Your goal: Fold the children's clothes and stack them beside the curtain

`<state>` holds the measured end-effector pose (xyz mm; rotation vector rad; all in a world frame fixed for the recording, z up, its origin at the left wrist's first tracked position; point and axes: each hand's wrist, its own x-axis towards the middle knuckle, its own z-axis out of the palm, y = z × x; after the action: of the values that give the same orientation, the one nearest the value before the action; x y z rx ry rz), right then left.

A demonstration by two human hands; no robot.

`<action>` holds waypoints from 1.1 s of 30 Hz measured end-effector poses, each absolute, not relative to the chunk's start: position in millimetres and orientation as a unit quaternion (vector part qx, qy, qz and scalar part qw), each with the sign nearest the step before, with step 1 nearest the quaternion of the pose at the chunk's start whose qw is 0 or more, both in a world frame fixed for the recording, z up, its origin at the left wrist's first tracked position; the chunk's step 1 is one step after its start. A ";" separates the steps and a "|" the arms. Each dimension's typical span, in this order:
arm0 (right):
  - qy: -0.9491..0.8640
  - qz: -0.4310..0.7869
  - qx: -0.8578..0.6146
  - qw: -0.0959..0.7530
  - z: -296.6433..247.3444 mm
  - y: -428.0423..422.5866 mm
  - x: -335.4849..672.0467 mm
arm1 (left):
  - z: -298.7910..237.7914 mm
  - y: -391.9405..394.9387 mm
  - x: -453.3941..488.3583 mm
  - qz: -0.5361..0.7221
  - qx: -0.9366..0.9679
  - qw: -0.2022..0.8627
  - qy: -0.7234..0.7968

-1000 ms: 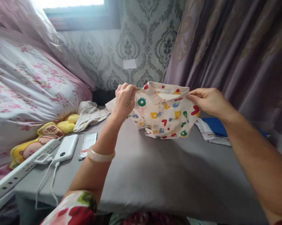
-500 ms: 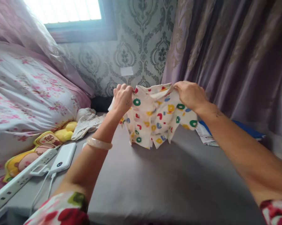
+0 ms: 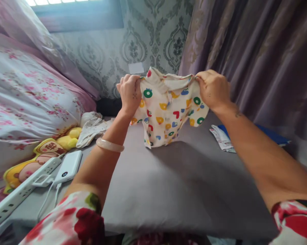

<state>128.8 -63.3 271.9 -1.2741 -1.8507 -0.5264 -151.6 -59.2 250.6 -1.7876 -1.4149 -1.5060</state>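
A small cream shirt point(image 3: 163, 110) with red, green, yellow and blue letter-like prints hangs upright between my hands, front towards me. My left hand point(image 3: 130, 92) is closed on its left shoulder, beside the collar. On the other shoulder my right hand point(image 3: 213, 89) pinches the cloth between thumb and fingers. The hem hangs just over the grey tabletop point(image 3: 186, 190); I cannot tell whether it touches. Both short sleeves droop outward, the left one partly behind my wrist.
Folded clothes, one white point(image 3: 222, 137) and one blue point(image 3: 273, 134), lie at the right. A crumpled pale cloth point(image 3: 92, 127), a yellow plush toy point(image 3: 71, 136), a white power bank point(image 3: 69, 166) and a power strip point(image 3: 26, 189) with cables are at the left. A purple curtain point(image 3: 245, 61) hangs behind.
Both hands have raised the shirt, and its body now hangs straighter and longer, with the collar standing higher. The view has tipped downward a little.
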 end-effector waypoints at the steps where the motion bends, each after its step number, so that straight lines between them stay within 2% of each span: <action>1: -0.731 -0.205 -0.507 0.408 273.6 -63.0 130.0 | 252.5 -59.0 -152.4 -0.547 -0.626 0.211 -0.514; 5: -0.739 -0.197 -0.511 0.393 283.1 -70.8 133.9 | 266.8 -67.8 -156.9 -0.534 -0.637 0.209 -0.515; 10: -0.699 -0.278 -0.506 0.422 293.3 -83.7 131.5 | 283.0 -81.3 -156.2 -0.573 -0.602 0.239 -0.502; 14: -0.731 -0.234 -0.514 0.383 294.9 -76.1 130.7 | 280.4 -67.8 -159.9 -0.511 -0.669 0.167 -0.513; 20: -0.716 -0.232 -0.504 0.423 292.9 -69.5 132.7 | 271.4 -58.0 -167.3 -0.550 -0.651 0.176 -0.493; 26: -0.688 -0.251 -0.506 0.456 288.1 -89.3 122.7 | 267.6 -82.9 -150.6 -0.586 -0.637 0.171 -0.471; 33: -0.684 -0.291 -0.519 0.423 284.6 -136.8 125.0 | 261.3 -140.3 -147.0 -0.584 -0.632 0.204 -0.467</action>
<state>125.0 -136.8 284.6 -1.2977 -1.7109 -0.7277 -147.0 -140.3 261.3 -1.7628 -1.3016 -1.6289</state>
